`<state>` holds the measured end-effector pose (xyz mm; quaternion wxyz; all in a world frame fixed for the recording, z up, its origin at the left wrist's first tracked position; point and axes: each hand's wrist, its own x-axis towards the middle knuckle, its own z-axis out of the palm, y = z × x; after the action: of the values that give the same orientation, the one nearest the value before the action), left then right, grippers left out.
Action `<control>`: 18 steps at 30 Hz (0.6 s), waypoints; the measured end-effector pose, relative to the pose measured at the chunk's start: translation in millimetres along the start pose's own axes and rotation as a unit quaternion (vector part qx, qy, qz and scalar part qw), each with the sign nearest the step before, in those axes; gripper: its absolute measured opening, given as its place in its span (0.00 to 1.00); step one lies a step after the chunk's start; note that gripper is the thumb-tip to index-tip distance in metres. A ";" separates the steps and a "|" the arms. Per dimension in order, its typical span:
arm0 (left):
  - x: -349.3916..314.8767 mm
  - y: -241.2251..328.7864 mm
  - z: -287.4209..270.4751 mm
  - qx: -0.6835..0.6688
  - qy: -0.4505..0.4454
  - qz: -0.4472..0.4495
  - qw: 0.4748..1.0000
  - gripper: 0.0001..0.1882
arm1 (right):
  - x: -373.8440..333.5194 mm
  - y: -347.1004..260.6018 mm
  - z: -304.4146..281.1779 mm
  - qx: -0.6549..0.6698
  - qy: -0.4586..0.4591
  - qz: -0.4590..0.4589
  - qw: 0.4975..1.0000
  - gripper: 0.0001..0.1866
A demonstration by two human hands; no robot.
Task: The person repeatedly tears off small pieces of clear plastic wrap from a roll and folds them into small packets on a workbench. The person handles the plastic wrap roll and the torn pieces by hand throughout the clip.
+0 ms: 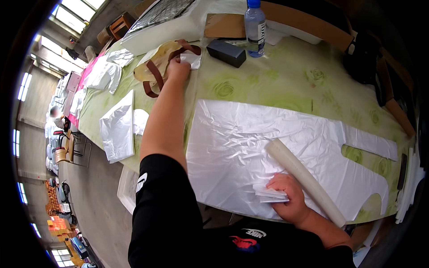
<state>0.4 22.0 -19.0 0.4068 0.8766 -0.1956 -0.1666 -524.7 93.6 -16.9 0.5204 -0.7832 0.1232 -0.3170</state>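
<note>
My left arm stretches far across the table, and my left hand [178,70] is closed beside a cream tote bag [154,57] with brown straps. Whatever its fingers hold is hidden; a small folded white piece [192,60] lies right against it. Near the front edge, my right hand [290,196] grips a stack of folded white plastic sheets [270,194]. Below that hand a large white plastic vest bag [228,152] is spread flat, its two handles pointing right. A pale rolled tube [304,178] lies slantwise over the bag, next to my right hand.
A water bottle [255,31] with a blue cap and a dark grey box [226,52] stand at the back. More white plastic bags [118,129] lie at left on the green floral tablecloth [277,85]. Cardboard [308,22] lines the far edge. A chair [65,147] stands beyond.
</note>
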 end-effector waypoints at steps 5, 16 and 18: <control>-93.6 -18.6 -44.8 -0.294 0.001 0.038 0.955 0.21 | -10.1 -0.1 10.8 -0.009 0.010 0.003 1.000 0.18; -367.8 -46.6 -54.2 -0.447 -0.251 -0.070 0.856 0.35 | -39.9 -31.8 17.0 0.458 0.023 0.288 0.840 0.15; -405.0 -46.9 -36.7 -0.383 -0.285 -0.067 0.876 0.40 | -44.1 -55.1 15.5 0.479 -0.011 0.329 0.814 0.20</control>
<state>-324.8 267.4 20.8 0.6256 0.5778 -0.1648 -0.4976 -556.4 151.7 12.1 0.9041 -0.3514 0.2003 -0.1376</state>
